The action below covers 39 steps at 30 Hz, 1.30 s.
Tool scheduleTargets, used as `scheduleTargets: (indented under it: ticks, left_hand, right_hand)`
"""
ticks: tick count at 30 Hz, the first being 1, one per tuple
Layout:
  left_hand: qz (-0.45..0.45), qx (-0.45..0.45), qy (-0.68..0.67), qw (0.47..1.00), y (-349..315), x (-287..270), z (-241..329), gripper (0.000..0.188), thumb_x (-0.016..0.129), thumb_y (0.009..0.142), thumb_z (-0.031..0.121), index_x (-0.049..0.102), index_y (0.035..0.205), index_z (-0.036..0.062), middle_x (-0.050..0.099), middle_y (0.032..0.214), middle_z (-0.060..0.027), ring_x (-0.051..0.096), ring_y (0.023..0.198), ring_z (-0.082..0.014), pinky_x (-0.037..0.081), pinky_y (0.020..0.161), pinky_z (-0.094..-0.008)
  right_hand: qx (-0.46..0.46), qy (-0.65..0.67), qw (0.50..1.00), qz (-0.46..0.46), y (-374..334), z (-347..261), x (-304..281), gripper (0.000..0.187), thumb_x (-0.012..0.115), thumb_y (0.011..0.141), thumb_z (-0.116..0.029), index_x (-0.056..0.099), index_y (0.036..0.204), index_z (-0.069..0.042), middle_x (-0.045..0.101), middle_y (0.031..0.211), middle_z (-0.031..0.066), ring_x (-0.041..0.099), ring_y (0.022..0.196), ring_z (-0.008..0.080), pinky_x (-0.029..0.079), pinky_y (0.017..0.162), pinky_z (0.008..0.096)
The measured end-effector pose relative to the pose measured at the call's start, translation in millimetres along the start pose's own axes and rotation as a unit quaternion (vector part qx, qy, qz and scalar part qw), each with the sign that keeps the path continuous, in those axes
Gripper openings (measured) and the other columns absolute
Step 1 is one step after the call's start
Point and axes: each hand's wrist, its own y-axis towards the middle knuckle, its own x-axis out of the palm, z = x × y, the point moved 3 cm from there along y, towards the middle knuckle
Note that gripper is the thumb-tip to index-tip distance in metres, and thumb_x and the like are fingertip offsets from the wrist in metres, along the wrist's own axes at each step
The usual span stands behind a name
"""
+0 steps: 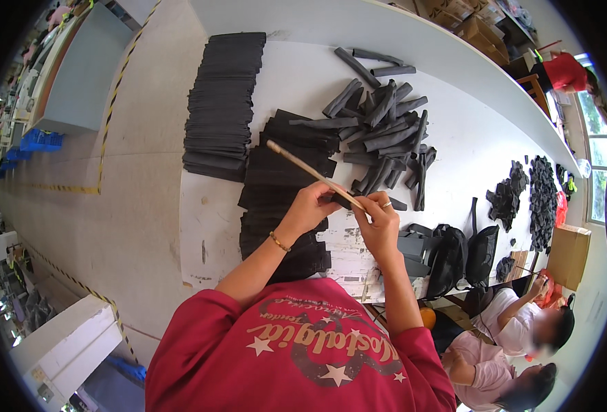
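My left hand [308, 210], with a beaded bracelet at its wrist, is closed on a small black fabric piece [342, 200] that is mostly hidden by my fingers. A long, thin wooden stick [305, 167] slants up to the left, its lower end at my right hand [380, 223]. That hand, with a ring on one finger, pinches the stick beside the black piece. Below and left of my hands lies an overlapping row of flat black fabric pieces [269, 189]. Beyond my hands is a loose heap of black rolled tubes [386, 130].
A neat stack of black strips [221, 103] lies on the white table [289, 69] at the far left. To the right are black bags [447, 257], piles of small black pieces [542, 202] and a cardboard box [568, 257]. Two people [506, 350] sit at the lower right.
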Motion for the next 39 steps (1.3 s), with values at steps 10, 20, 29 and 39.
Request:
scheduleTargets:
  ticks: [10, 20, 29, 39]
  left_hand:
    - [-0.103, 0.266, 0.203, 0.937, 0.5, 12.5, 53.0, 0.074, 0.075, 0.074, 0.015, 0.035, 0.135, 0.0024, 0.063, 0.101, -0.0146, 0.064, 0.077, -0.0239, 0.051, 0.065, -0.0333]
    - [-0.078, 0.062, 0.16, 0.982, -17.2, 49.9, 53.3, 0.017, 0.048, 0.094, 0.017, 0.047, 0.089, 0.0012, 0.057, 0.067, -0.0182, 0.059, 0.066, -0.0386, 0.045, 0.057, -0.0442]
    - [-0.17, -0.075, 0.061, 0.981, -92.0, 47.3, -2.1, 0.022, 0.042, 0.096, 0.019, 0.051, 0.087, 0.0021, 0.058, 0.064, -0.0127, 0.06, 0.058, -0.0293, 0.047, 0.058, -0.0375]
    - [-0.054, 0.136, 0.022, 0.989, 21.2, 27.4, 84.4, 0.018, 0.067, 0.084, 0.007, 0.06, 0.099, 0.0006, 0.065, 0.087, -0.0091, 0.063, 0.08, -0.0155, 0.049, 0.071, -0.0263]
  right_hand:
    - [0.045, 0.092, 0.992, -0.078, -7.8, 8.1, 13.2, 0.007, 0.064, 0.08, -0.001, 0.062, 0.086, 0.001, 0.056, 0.08, 0.0091, 0.057, 0.066, 0.0207, 0.045, 0.058, 0.0305]
    - [-0.014, 0.056, 0.979, 0.195, 18.2, -2.8, -26.8, 0.003, 0.058, 0.087, 0.001, 0.055, 0.086, 0.002, 0.047, 0.08, 0.0059, 0.048, 0.065, 0.0144, 0.04, 0.057, 0.0259]
    - [0.152, 0.315, 0.914, 0.204, 59.0, 34.7, -106.3, 0.014, 0.052, 0.097, -0.018, 0.058, 0.098, -0.006, 0.037, 0.061, -0.0091, 0.029, 0.05, 0.0, 0.02, 0.043, 0.0181]
    - [0.163, 0.267, 0.949, -0.04, 34.7, -17.5, -60.2, 0.012, 0.058, 0.092, -0.014, 0.055, 0.092, -0.003, 0.043, 0.078, -0.0042, 0.036, 0.062, 0.0039, 0.03, 0.055, 0.019]
